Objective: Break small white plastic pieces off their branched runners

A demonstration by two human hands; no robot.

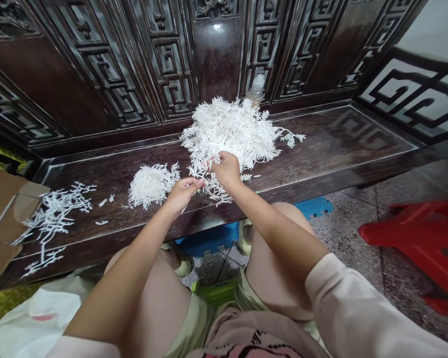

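A big tangled heap of white branching sprigs [227,132] lies mid-seat on the dark carved wooden bench [339,134], with loose strands trailing toward the person. Right hand [227,170] is at the heap's near edge, fingertips [217,160] pinched together on a sprig, fingers mostly closed. Left hand [182,195] is just beside it, fingers curled in and nearly closed among the strands; cannot tell if they have hold of anything. A smaller fluffy bunch [152,185] sits on the bench left of the hands, and scattered single sprigs [56,219] lie further left along it. A plastic bottle [257,89] stands behind the heap, against the bench's carved back [216,54]. A cardboard box [3,214] is beyond the bench's left end, and a red plastic stool [414,238] is right of the bench.
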